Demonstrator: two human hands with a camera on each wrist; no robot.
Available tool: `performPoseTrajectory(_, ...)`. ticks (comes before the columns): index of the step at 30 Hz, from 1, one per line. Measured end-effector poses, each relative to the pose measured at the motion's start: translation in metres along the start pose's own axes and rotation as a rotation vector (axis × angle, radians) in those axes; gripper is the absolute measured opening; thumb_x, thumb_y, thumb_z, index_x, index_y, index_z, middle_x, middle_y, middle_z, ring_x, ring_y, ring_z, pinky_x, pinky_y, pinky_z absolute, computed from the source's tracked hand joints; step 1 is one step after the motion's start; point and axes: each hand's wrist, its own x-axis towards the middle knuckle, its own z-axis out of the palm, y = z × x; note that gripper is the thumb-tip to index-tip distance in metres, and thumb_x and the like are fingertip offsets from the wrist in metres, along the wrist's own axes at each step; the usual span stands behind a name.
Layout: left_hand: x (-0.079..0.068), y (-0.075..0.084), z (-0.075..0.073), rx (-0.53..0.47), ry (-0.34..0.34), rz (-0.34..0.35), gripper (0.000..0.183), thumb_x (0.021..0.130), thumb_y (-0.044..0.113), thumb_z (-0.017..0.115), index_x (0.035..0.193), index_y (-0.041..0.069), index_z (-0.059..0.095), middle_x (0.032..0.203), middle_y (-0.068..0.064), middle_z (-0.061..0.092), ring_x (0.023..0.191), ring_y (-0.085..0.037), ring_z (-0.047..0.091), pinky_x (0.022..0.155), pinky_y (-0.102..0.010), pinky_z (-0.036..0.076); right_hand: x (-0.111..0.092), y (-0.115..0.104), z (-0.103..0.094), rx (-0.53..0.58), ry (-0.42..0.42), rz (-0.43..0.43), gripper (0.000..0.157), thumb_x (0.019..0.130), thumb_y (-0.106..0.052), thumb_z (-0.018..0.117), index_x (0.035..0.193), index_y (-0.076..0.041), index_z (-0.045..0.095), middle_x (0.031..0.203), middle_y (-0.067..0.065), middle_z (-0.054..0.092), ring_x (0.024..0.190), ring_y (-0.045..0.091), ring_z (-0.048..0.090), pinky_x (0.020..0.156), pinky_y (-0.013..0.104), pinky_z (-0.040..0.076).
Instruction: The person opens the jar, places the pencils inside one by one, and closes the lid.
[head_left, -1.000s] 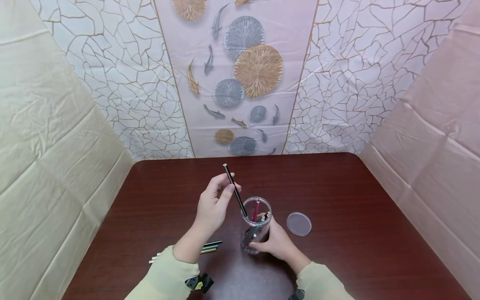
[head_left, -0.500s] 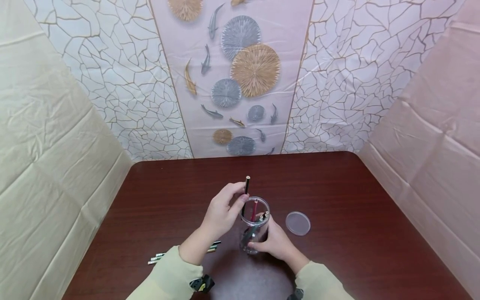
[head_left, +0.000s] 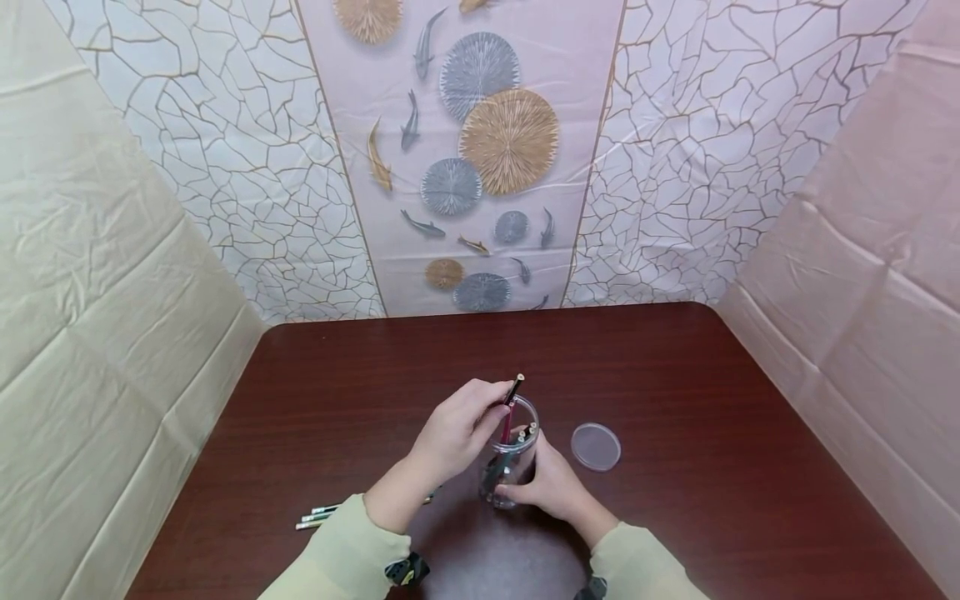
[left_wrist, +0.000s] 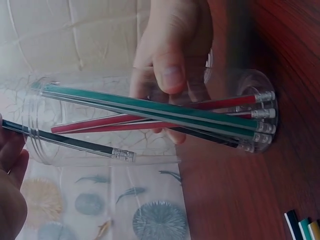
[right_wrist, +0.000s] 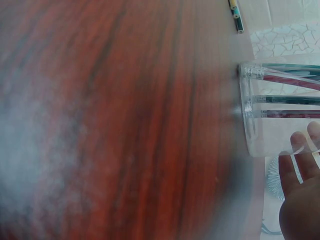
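Note:
My left hand (head_left: 453,429) pinches a black pencil (left_wrist: 75,142) over the mouth of a clear jar (head_left: 491,493). The pencil's eraser end is inside the jar, while its other end sticks out above the rim. Around the jar's side, my right hand (head_left: 558,483) has its fingers and thumb wrapped, keeping it upright on the table. Green pencils (left_wrist: 150,102) and red pencils (left_wrist: 90,122) lean inside with a black one, their eraser ends on the jar's bottom. In the right wrist view, the right hand's fingers (right_wrist: 300,160) show against the clear wall.
A round clear lid (head_left: 596,447) lies on the dark wooden table (head_left: 675,375), right of the jar. Several loose pencils (head_left: 318,518) lie at the left, partly hidden under the left forearm. Patterned cloth (head_left: 480,167) hangs behind the table, with plain cloth at both sides.
My left hand has moved right and down, bringing the black pencil from the jar's left rim into its mouth. The pencil now leans right. My right hand stays on the jar.

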Motion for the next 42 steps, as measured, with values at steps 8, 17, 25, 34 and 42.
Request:
performPoseTrajectory(8, -0.003, -0.005, 0.003, 0.087, -0.03, 0.097, 0.033, 0.087, 0.007, 0.065, 0.12, 0.007, 0.059, 0.095, -0.003, 0.063, 0.088, -0.016, 0.058, 0.083, -0.028, 0.047, 0.001, 0.0, 0.0, -0.002, 0.004, -0.019, 0.079, 0.06, -0.03, 0.088, 0.123, -0.013, 0.043, 0.11, -0.008, 0.058, 0.1, 0.008, 0.056, 0.088, 0.031, 0.045)
performPoseTrajectory(17, -0.006, -0.006, 0.004, 0.179, -0.112, 0.105, 0.035, 0.091, 0.01, 0.058, 0.126, 0.007, 0.056, 0.094, -0.002, 0.062, 0.091, -0.018, 0.058, 0.088, -0.036, 0.045, 0.001, 0.001, 0.001, 0.001, -0.005, -0.008, 0.082, 0.061, -0.029, 0.088, 0.126, -0.008, 0.043, 0.112, -0.007, 0.058, 0.102, 0.009, 0.056, 0.089, 0.032, 0.044)
performPoseTrajectory(25, -0.015, -0.01, 0.001, 0.177, -0.124, 0.021, 0.04, 0.092, 0.018, 0.055, 0.13, 0.005, 0.054, 0.108, -0.005, 0.062, 0.101, -0.019, 0.057, 0.093, -0.037, 0.041, 0.0, 0.002, 0.003, -0.027, 0.02, -0.038, 0.087, 0.061, -0.032, 0.087, 0.13, -0.006, 0.04, 0.115, 0.0, 0.058, 0.104, 0.012, 0.056, 0.09, 0.034, 0.044)
performPoseTrajectory(34, -0.025, -0.016, -0.003, 0.13, -0.075, -0.035, 0.045, 0.088, 0.017, 0.061, 0.13, 0.003, 0.053, 0.11, -0.008, 0.06, 0.101, -0.021, 0.055, 0.09, -0.038, 0.043, 0.001, 0.002, 0.003, -0.037, 0.025, -0.025, 0.083, 0.06, -0.033, 0.088, 0.125, -0.006, 0.042, 0.111, 0.002, 0.06, 0.1, 0.014, 0.057, 0.086, 0.034, 0.045)
performPoseTrajectory(42, -0.044, -0.025, -0.007, 0.1, -0.062, -0.134, 0.044, 0.087, 0.016, 0.064, 0.128, 0.006, 0.056, 0.11, -0.005, 0.06, 0.101, -0.02, 0.055, 0.086, -0.038, 0.045, 0.0, 0.001, 0.003, -0.033, 0.027, -0.02, 0.082, 0.06, -0.032, 0.088, 0.124, -0.009, 0.043, 0.108, -0.001, 0.062, 0.097, 0.012, 0.058, 0.084, 0.032, 0.046)
